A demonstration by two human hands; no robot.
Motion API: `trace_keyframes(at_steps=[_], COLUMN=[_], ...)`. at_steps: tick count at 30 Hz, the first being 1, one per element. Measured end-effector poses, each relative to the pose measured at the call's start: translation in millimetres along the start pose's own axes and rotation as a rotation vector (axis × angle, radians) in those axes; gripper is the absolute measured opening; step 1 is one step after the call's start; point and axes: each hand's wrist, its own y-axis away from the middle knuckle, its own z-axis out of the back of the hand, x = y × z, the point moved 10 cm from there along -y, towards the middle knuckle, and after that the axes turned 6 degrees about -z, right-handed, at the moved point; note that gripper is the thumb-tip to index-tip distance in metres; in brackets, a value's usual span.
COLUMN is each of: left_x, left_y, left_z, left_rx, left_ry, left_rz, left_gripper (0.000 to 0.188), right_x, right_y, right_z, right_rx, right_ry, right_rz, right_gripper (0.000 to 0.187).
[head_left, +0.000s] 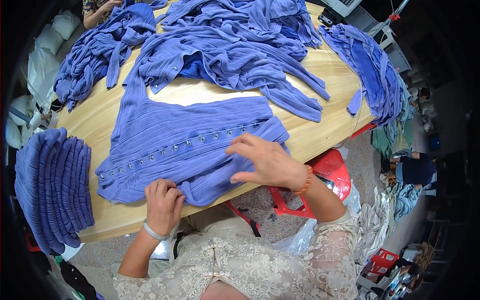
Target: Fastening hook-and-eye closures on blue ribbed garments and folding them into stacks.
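Note:
A blue ribbed cardigan [165, 127] lies spread on the wooden table in front of me. A slanting row of metal fasteners runs along its front, and one long sleeve reaches toward the far pile. My left hand [164, 202] is closed at the garment's near edge, fingers curled and pressed together on the fabric. Over the right end of the cardigan is my right hand [270, 162], its thumb and fingers apart and nothing between them. The fabric below the right hand is loosely folded.
Folded blue garments [55, 187] stand stacked at the left table edge. Loose blue garments [220, 55] cover the far side, and more hang over the right edge [370, 70]. A red stool [332, 172] stands by my right arm. Another person's arm [95, 17] shows at the far left.

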Motion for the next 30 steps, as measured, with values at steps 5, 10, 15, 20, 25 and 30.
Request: trace_keyframes(at_steps=[5, 10, 15, 20, 25, 30], left_x=[2, 31, 115, 227, 250, 260], left_y=[4, -2, -35, -51, -63, -46], left_z=[9, 33, 76, 90, 75, 60], left_rx=[-0.002, -0.03, -0.185, -0.286, -0.118, -0.001], left_ry=[0.038, 0.022, -0.054, -0.203, -0.139, 0.07], left_rz=[0.028, 0.082, 0.239, 0.385, 0.547, 0.684], left_gripper=[0.023, 0.023, 0.021, 0.035, 0.053, 0.04], right_x=[-17, -35, -30, -48, -78, -164], right_y=[1, -3, -43, -159, -271, -348], right_z=[-2, -26, 30, 72, 110, 91], right_rx=[-0.323, -0.292, -0.398, -0.413, -0.665, -0.427], right_ry=[0.098, 0.226, 0.146, -0.159, 0.164, 0.416], right_rz=[0.094, 0.084, 0.091, 0.039, 0.02, -0.486], right_gripper=[0.044, 0.037, 0.027, 0.014, 0.021, 0.036])
